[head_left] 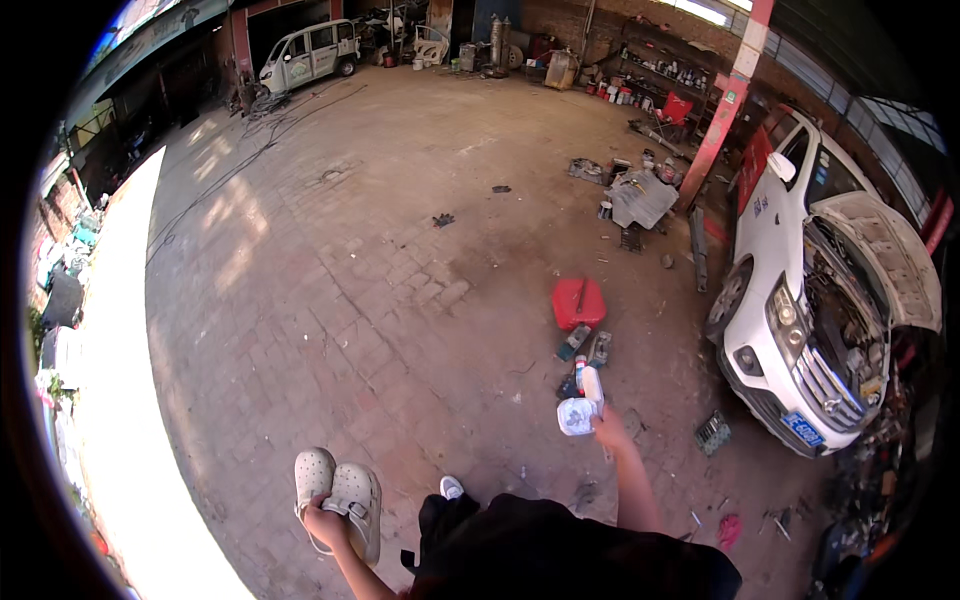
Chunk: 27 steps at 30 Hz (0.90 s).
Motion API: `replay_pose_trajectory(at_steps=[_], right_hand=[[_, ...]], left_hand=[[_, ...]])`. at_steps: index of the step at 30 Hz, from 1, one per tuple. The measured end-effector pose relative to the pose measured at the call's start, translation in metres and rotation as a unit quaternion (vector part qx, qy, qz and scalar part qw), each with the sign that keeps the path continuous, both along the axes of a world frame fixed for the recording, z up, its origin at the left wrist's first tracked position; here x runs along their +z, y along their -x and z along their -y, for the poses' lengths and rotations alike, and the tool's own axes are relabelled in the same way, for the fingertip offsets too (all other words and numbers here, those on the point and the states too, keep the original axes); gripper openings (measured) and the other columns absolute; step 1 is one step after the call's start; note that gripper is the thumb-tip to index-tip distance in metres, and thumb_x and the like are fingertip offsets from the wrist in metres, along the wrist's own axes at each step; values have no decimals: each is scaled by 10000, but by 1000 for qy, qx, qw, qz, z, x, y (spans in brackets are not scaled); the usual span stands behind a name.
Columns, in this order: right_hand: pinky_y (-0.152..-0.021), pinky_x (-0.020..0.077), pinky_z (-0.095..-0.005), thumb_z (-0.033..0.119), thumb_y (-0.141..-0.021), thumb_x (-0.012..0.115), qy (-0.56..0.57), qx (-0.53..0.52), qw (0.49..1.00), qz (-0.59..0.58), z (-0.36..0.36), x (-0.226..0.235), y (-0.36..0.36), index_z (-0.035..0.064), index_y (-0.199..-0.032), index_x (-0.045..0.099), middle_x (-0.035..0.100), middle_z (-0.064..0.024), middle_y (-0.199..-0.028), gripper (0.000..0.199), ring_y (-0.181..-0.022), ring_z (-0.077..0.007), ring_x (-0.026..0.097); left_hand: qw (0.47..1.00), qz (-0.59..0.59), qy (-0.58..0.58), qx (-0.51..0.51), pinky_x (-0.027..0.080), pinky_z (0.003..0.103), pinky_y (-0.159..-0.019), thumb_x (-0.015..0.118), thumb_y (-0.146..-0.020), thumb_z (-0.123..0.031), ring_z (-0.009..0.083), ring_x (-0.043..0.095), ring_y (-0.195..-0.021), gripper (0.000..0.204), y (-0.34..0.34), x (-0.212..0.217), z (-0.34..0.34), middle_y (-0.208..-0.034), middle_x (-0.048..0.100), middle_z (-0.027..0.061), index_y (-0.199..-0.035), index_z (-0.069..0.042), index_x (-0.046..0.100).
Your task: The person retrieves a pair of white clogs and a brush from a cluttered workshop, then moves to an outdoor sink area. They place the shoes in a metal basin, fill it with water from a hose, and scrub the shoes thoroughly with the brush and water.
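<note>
My left hand (325, 522) is closed on a pair of beige clogs (352, 500) with holes in their tops, held side by side at the lower left. On the right, my right hand (610, 430) grips a small white tub (576, 417) by its edge. Something whitish and smeared shows inside the tub. A pale oblong piece (592, 384) stands out just beyond the hand, against the tub; it looks like a brush head, but I cannot tell for sure. My fingertips on the tub are partly hidden.
Past the tub, a red jerrycan (579, 303) and several bottles (574, 342) stand on the brick floor. A white car (800, 280) with its hood up is at the right, by a red post (722, 120). A metal part (713, 433) and pink cloth (730, 531) lie nearby.
</note>
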State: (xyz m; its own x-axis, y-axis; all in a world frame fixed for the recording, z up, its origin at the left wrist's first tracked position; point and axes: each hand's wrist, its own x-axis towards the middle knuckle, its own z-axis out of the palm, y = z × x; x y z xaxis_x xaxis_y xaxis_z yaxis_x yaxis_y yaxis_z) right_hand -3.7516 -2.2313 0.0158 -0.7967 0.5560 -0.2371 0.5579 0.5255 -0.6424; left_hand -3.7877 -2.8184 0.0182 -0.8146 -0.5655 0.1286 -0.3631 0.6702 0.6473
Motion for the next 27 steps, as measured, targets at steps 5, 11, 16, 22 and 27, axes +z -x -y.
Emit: replay_pose_trajectory(at_steps=[5, 11, 16, 22, 27], right_hand=[[-834, 454, -469, 171, -865, 563, -32, -28, 999, -31, -5, -1, 121, -37, -1074, 518, 601, -257, -1030, 298, -984, -415, 582], [-697, 503, -418, 128, -874, 544, -73, -28, 997, -18, -48, -44, 271, -20, -1168, 498, 626, -209, -974, 332, -863, -337, 635], [-685, 502, -414, 103, -860, 525, -61, 0, 997, -53, -60, -86, 415, -34, -1135, 512, 616, -212, -974, 308, -843, -318, 636], [-804, 462, -454, 123, -867, 536, -27, 71, 995, -63, -14, 7, 641, -29, -1095, 526, 621, -245, -963, 274, -947, -403, 604], [-536, 475, -371, 121, -891, 526, 17, 146, 983, -109, -12, -18, 802, 21, -1108, 515, 596, -128, -786, 239, -635, -218, 594]], left_hand=[[993, -65, -8, -98, 502, 338, -698, 601, -670, -6, 285, 658, -735, 236, 196, 34, -28, -800, 690, 155, -839, -91, 743], [980, -119, -93, -129, 496, 331, -703, 624, -659, -13, 266, 656, -733, 228, 380, 24, -72, -778, 684, 157, -833, -99, 745], [996, -19, -41, -82, 501, 332, -717, 652, -646, -47, 269, 657, -747, 206, 470, -28, -62, -795, 691, 138, -818, -110, 747], [999, 7, 15, -39, 503, 340, -733, 654, -634, -42, 285, 655, -766, 203, 573, 15, -28, -793, 686, 151, -804, -104, 746], [999, 2, -20, 42, 465, 368, -872, 453, -839, -24, 313, 608, -1028, 409, 645, -4, -9, -1092, 642, 168, -1228, -107, 551]])
